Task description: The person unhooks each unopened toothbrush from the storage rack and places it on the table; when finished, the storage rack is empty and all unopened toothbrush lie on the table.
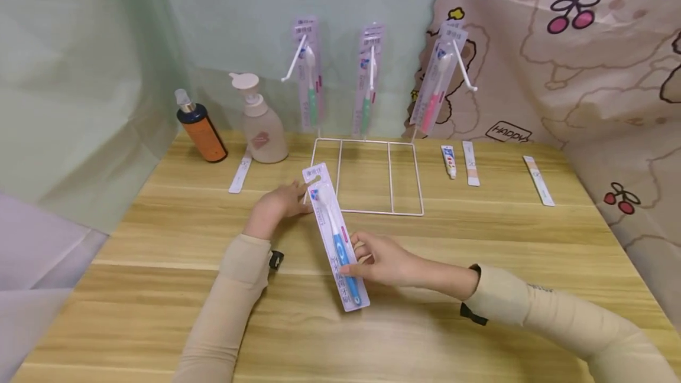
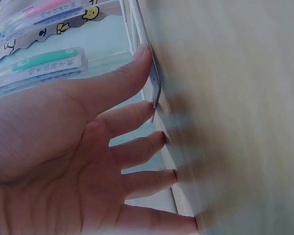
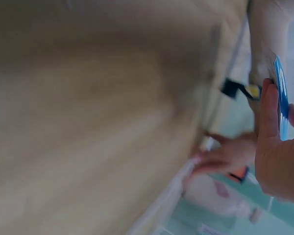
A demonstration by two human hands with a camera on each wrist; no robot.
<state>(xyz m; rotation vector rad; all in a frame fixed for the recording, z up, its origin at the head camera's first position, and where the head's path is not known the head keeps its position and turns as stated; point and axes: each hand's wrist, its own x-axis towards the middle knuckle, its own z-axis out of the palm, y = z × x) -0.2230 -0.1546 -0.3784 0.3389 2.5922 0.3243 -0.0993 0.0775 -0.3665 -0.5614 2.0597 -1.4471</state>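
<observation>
My right hand [image 1: 385, 257] grips the lower part of a blue toothbrush in its blister pack [image 1: 331, 235], thumb across the front. The pack is tilted, its top toward the rack. In the right wrist view, the pack [image 3: 282, 93] shows edge-on between thumb and fingers. My left hand [image 1: 287, 200] is at the front left corner of the white wire rack [image 1: 380, 213]. Seen from the left wrist, its fingers are spread, with fingertips down at the tabletop. Thumb and forefinger touch a thin flat edge [image 2: 156, 81]; what it belongs to is unclear.
Packaged toothbrushes hang on the rack's hooks: green [image 1: 310, 84], green [image 1: 367, 87] and pink [image 1: 437, 84]. Left stand a pump bottle [image 1: 266, 135] and an orange spray bottle [image 1: 204, 138]. Right lie a small toothpaste tube [image 1: 449, 161] and paper strips [image 1: 470, 164].
</observation>
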